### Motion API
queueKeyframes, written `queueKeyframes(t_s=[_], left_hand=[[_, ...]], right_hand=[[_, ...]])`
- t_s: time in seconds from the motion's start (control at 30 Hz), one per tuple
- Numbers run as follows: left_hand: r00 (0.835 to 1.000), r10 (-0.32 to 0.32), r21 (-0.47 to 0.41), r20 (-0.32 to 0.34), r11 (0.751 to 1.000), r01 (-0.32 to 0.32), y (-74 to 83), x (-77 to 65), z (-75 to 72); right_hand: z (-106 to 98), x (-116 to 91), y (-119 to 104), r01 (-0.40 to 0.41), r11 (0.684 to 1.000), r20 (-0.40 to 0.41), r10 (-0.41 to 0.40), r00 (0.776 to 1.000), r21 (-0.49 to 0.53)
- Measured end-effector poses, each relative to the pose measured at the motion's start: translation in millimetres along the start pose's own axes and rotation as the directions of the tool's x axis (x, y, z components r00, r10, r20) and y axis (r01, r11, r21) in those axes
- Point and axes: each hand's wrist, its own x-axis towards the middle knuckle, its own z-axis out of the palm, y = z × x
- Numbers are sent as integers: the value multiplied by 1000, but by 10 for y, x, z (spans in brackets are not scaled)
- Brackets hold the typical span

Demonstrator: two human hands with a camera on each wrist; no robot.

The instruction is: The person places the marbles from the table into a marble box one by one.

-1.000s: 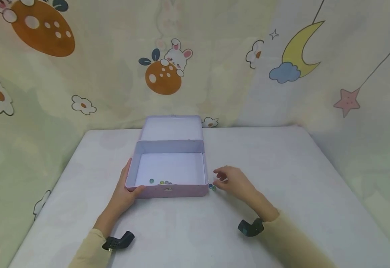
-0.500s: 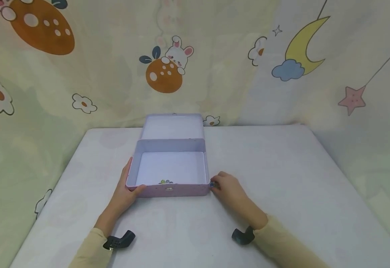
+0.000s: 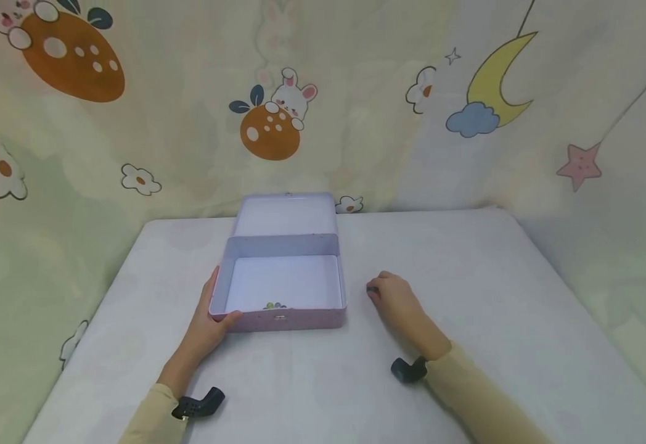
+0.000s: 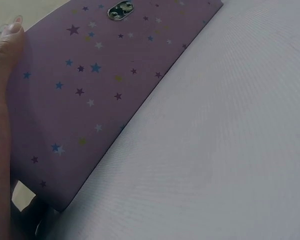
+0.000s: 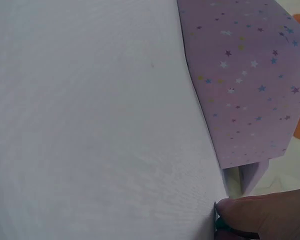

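A lilac tin box (image 3: 277,319) with printed stars sits on the table, its white-lined lid (image 3: 285,216) folded back. My left hand (image 3: 203,330) grips the box's front left corner, thumb over the front rim and fingers along the side. Inside, several small glass marbles (image 3: 274,305) lie against the front wall, which partly hides them. Right of the box and apart from it, my right hand (image 3: 399,302) pinches glass marbles (image 5: 220,223) low over the table. Only a green and a dark bit of them show past the thumb in the right wrist view.
The white-covered table (image 3: 467,265) reaches back to a printed cloth backdrop (image 3: 367,123). Dark wrist cameras (image 3: 408,370) jut inward from both wrists. A metal clasp (image 4: 120,10) stands on the box front.
Two marbles lay on the table by the box's right front corner. My right hand has closed on them and drawn away rightward. One marble at the left inside the box has gone from view.
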Motion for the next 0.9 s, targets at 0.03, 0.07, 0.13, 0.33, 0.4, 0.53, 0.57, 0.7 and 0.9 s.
queueKeyframes(t_s=[0.03, 0.07, 0.13, 0.33, 0.4, 0.53, 0.57, 0.7, 0.9], left_hand=[[1000, 1, -2, 2, 1000, -1, 0, -3, 1], [1000, 3, -4, 3, 1000, -3, 3, -5, 3], [1000, 5, -7, 4, 1000, -5, 5, -4, 3], [1000, -16, 2, -3, 1000, 16, -14, 2, -4], [1000, -16, 6, -4, 1000, 16, -17, -1, -9], [1000, 0, -4, -6, 1000, 0, -19, -5, -14], [1000, 4, -6, -6, 1000, -4, -18, -5, -13], [1000, 11, -15, -4, 1000, -11, -19, 1, -8], [1000, 19, -20, -9, 1000, -19, -61, 3, 11]], right_hand=[[-3, -1, 10, -1, 1000, 3, 1, 1000, 2], [-5, -2, 16, -1, 1000, 4, 1, 1000, 1], [-18, -8, 9, -2, 1000, 2, 2, 1000, 3], [-46, 0, -10, -11, 1000, 6, 11, 1000, 0], [-54, -3, -18, -21, 1000, 9, 21, 1000, 4], [-53, -20, -24, -35, 999, 8, 34, 999, 5], [-51, -26, -24, -40, 999, 8, 40, 999, 5], [-48, -49, -11, -79, 997, 11, 79, 997, 9], [-33, -70, 50, -119, 993, 30, 119, 992, 7]])
